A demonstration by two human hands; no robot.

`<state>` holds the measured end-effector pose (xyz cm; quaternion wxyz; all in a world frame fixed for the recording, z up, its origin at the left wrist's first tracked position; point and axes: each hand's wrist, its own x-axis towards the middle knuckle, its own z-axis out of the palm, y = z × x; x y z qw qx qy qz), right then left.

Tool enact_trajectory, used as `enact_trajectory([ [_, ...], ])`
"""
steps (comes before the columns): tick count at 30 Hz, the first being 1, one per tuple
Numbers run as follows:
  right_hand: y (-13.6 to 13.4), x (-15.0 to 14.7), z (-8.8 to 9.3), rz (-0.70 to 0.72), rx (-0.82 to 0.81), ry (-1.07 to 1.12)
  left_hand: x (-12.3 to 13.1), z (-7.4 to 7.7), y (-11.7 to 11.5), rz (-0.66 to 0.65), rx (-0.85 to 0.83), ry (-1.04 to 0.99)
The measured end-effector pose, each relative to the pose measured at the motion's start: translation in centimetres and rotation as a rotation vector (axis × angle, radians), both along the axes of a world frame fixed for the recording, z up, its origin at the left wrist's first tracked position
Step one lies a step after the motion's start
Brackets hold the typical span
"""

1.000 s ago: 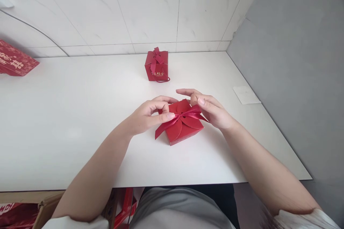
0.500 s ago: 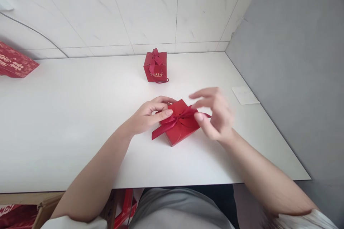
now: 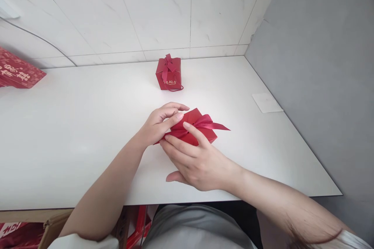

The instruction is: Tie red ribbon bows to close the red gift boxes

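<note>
A small red gift box point(image 3: 210, 135) lies on the white table in front of me, a dark pink ribbon tied in a bow point(image 3: 208, 121) across its top. One ribbon tail points right; the other runs left beneath my fingers. At the box's left and rear sides, my left hand point(image 3: 160, 123) grips it, thumb along the top edge. My right hand point(image 3: 195, 159) reaches across the front with fingers stretched out and apart, their tips on the left ribbon tail and the box top. Its thumb sticks out below. Both hands hide part of the box.
Behind it stands another red gift box point(image 3: 169, 73) with a bow and a cord handle. A red printed package point(image 3: 22, 71) is at the far left, a white paper square point(image 3: 267, 102) at the right. Tiled wall backs the table; a cardboard box point(image 3: 54, 225) sits below its front edge.
My right hand has moved from the bow's right side to the front left of the box. The right ribbon tail now lies extended, and the left tail is partly covered by my fingers.
</note>
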<state>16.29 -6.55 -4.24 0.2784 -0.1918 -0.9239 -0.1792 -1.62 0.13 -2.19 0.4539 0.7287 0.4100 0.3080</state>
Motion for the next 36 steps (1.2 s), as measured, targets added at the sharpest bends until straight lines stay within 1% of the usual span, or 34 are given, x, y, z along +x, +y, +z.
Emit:
enact_trajectory([
  [4, 0.6, 1.4, 0.9, 0.133, -0.126, 0.089, -0.4, 0.4, 0.1, 0.084, 0.064, 0.020],
  [7, 0.5, 1.3, 0.6, 0.148, -0.161, 0.119, -0.6, 0.8, 0.1, 0.110, 0.066, 0.031],
  [11, -0.8, -0.9, -1.3, 0.044, -0.062, 0.146, -0.7, 1.0, 0.1, 0.133, 0.071, 0.038],
  [15, -2.0, -2.8, -2.9, -0.140, 0.037, 0.107, -0.6, 0.9, 0.1, 0.130, 0.053, 0.030],
  [17, -2.2, -3.2, -3.2, -0.192, 0.053, 0.088, -0.6, 0.9, 0.1, 0.136, 0.056, 0.021],
  [20, -2.2, -3.3, -3.3, -0.213, 0.047, 0.066, -0.6, 0.9, 0.1, 0.149, 0.068, 0.014],
  [24, -2.2, -3.4, -3.5, -0.271, -0.012, 0.086, -0.5, 1.0, 0.0, 0.138, 0.054, 0.028],
  [26, -2.1, -3.4, -3.5, -0.276, -0.043, 0.090, -0.5, 1.0, 0.0, 0.128, 0.040, 0.039],
  [28, -2.0, -3.4, -3.4, -0.263, -0.054, 0.085, -0.5, 0.9, 0.0, 0.123, 0.025, 0.045],
  [30, -1.8, -3.2, -3.1, -0.218, -0.055, 0.094, -0.5, 0.8, 0.0, 0.121, 0.021, 0.043],
  [32, -1.4, -2.7, -2.7, -0.112, -0.061, 0.153, -0.5, 0.8, 0.1, 0.118, 0.028, 0.051],
  [34, -1.0, -2.1, -2.5, 0.024, -0.083, 0.259, -0.5, 0.7, 0.2, 0.119, 0.046, 0.072],
  [36, -0.3, -1.3, -2.2, 0.130, -0.103, 0.359, -0.5, 0.6, 0.2, 0.122, 0.077, 0.096],
])
